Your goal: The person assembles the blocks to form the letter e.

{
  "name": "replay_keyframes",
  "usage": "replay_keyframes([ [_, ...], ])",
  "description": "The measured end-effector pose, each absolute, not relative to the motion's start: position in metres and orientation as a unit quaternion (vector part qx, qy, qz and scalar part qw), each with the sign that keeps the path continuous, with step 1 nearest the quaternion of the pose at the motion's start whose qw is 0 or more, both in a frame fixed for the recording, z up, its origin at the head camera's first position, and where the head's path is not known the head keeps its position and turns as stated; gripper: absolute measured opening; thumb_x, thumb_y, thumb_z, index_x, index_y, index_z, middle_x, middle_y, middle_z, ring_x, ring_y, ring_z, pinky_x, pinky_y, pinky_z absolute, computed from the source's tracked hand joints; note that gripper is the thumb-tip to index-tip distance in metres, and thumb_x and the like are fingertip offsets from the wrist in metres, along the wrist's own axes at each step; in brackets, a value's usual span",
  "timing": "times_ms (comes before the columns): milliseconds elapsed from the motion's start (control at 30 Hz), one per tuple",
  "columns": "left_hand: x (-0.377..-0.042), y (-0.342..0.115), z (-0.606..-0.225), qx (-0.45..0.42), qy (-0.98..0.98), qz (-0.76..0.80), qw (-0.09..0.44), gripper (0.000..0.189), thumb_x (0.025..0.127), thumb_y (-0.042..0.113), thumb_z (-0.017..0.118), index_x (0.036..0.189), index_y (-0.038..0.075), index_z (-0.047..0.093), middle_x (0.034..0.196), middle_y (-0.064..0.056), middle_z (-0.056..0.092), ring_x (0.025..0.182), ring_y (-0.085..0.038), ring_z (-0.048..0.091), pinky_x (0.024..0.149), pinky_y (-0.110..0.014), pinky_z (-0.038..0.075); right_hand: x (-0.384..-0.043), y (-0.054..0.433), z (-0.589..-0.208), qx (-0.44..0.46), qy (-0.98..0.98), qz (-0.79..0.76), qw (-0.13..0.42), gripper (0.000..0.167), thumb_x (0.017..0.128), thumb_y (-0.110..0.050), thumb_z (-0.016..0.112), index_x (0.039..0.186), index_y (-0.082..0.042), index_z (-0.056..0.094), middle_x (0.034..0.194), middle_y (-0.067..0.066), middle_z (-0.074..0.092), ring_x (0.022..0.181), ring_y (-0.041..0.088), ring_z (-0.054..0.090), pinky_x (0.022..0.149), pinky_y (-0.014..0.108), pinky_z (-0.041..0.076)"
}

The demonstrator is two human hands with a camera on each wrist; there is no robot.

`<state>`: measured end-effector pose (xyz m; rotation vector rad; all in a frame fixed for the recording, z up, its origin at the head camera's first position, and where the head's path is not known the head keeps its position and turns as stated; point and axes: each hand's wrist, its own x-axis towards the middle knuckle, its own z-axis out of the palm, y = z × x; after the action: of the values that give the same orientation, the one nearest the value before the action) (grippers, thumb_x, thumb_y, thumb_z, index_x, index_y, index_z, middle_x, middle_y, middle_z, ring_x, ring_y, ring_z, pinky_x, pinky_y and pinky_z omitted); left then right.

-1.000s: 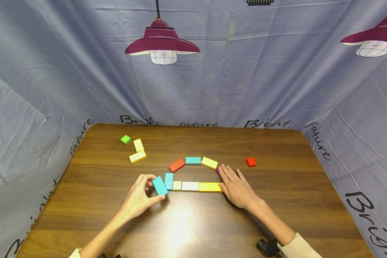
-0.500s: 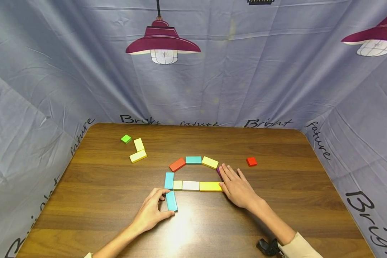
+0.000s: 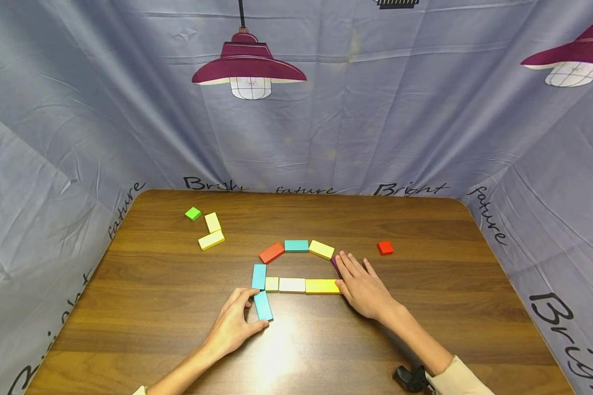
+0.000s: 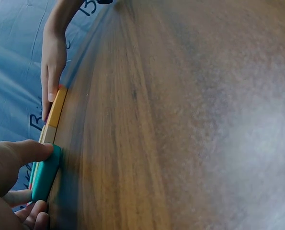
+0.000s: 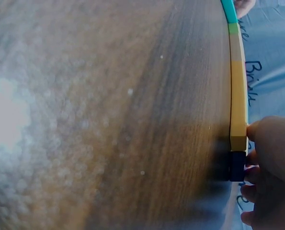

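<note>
Wooden tabletop (image 3: 435, 285), grey-blue curtain (image 3: 400, 126) — printed maroon lamps (image 3: 249, 66), glare (image 3: 277, 351)

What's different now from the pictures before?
The left hand moved the light-blue block it holds nearer and to the right, to just below a second blue block. It hasn't let go. The right hand and the other blocks stayed where they were.

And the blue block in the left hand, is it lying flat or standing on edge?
Flat: in the head view, the blue block shows its broad face upward.
</note>
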<state>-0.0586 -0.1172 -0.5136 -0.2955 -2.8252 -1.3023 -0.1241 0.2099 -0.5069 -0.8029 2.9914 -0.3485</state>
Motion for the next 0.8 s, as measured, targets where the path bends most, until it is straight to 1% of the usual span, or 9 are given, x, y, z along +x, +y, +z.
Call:
replay_keyframes([
  [267,-0.059,-0.1169,-0.5149,-0.1,-0.903,-0.416,0.021,0.063,0.068,0.014,0.093,0.121,0.004,0.061,0.093,0.002,0.05,0.086,-0.016,0.052,0.072,-0.029,0.046,-0.1248,0.2098,-0.5069,-0.256,0.96,-0.116,0.011,0.06,0.105,-0.029,0.049,0.153,0.004,0.033,0.157,0.022,0.031,0.144,0.037,0.03,0.114,0.062,0.019],
  [500,-0.0584,-0.1161,-0.5143,-0.097,-0.904,-0.417,0.018,0.062,0.068,0.015,0.093,0.12,0.004,0.06,0.092,0.002,0.049,0.085,-0.016,0.051,0.07,-0.028,0.045,-0.1245,0.2099,-0.5083,-0.258,0.96,-0.113,0.013,0.06,0.106,-0.031,0.047,0.153,0.004,0.031,0.157,0.021,0.03,0.144,0.037,0.029,0.114,0.061,0.019],
  [800,-0.0589,-0.1149,-0.5155,-0.094,-0.905,-0.415,0.02,0.063,0.068,0.016,0.093,0.12,0.003,0.06,0.093,0.001,0.049,0.084,-0.016,0.05,0.068,-0.028,0.045,-0.124,0.2098,-0.5077,-0.261,0.958,-0.119,0.008,0.06,0.106,-0.029,0.048,0.152,0.005,0.033,0.157,0.023,0.03,0.144,0.038,0.03,0.114,0.062,0.019],
])
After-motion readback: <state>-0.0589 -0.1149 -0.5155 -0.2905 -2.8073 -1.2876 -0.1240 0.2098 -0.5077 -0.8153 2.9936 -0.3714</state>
